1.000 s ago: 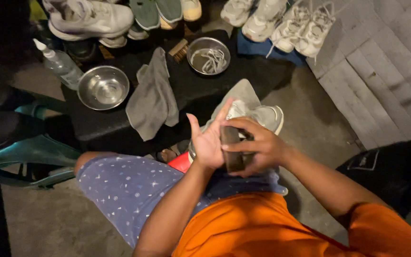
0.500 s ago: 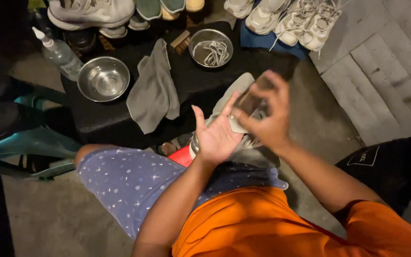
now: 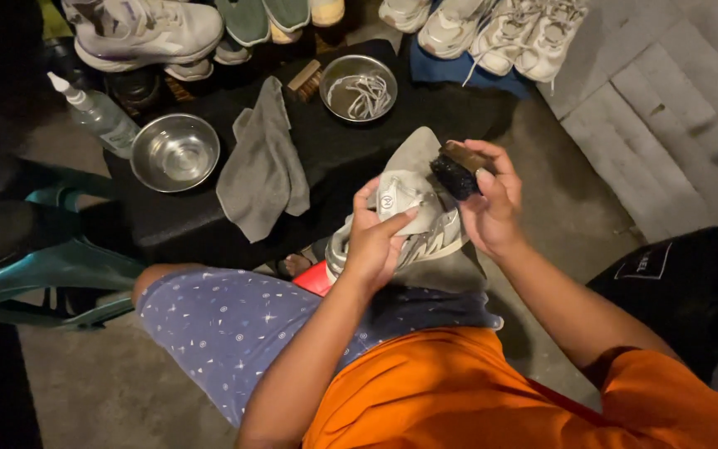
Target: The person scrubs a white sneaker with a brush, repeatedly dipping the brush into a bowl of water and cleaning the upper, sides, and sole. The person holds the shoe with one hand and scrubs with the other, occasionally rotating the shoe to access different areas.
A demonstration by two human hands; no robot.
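Scene: A seated person in an orange shirt and patterned blue shorts works over a lap, seen from above in dim light.
Left hand: The left hand (image 3: 380, 237) is closed around a pale grey sneaker (image 3: 413, 220), thumb pressed on the tongue, fingers wrapped under the upper.
Right hand: The right hand (image 3: 492, 208) grips a wood-backed brush (image 3: 457, 170), its dark bristles turned toward the shoe, just beside the shoe's far end.
Where the shoe is: It is held above the lap, over a grey cloth that lies beneath it, close to the edge of the black worktop (image 3: 342, 150).
Handling: The sneaker looks light, with a soft, yielding upper and a firmer sole; a hold around the midfoot or heel would likely be steadiest, since the tongue and fabric would give under pressure.
On the worktop: An empty steel bowl (image 3: 175, 152), a draped grey towel (image 3: 263, 166), a second bowl holding white laces (image 3: 361, 87) and a spray bottle (image 3: 97, 115).
Background: More sneakers (image 3: 504, 29) are lined up beyond the worktop.
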